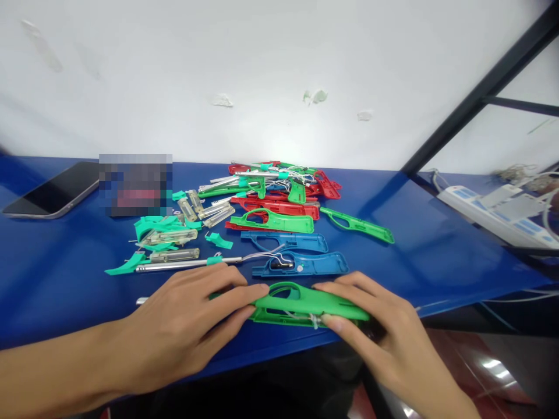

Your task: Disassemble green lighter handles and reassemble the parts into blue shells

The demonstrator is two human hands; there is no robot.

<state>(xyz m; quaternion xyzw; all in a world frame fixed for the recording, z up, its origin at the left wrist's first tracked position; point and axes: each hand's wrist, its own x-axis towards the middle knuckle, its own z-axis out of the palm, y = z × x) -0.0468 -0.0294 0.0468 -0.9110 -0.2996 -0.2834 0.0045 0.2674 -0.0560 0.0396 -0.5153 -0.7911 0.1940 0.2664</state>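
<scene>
A green utility lighter casing [321,302] lies at the table's front edge, one half over the other with a gap along the near side. Wires show inside that gap. My left hand [187,320] pinches the casing's left end between thumb and fingers. On its right end, my right hand [375,314] has its fingers on top and its thumb at the near gap. The tip of a metal tube [142,301] shows beyond my left hand. Just behind lie a blue casing half [323,265] with wires and a silver tube [183,265] joined to it.
Behind are more casing halves, including a green one [283,221] and a blue one [301,241], and a heap of red parts [327,186]. Clear fuel tanks [174,255] and teal triggers [152,227] lie left. A phone [52,189] and power strip [502,215] flank them.
</scene>
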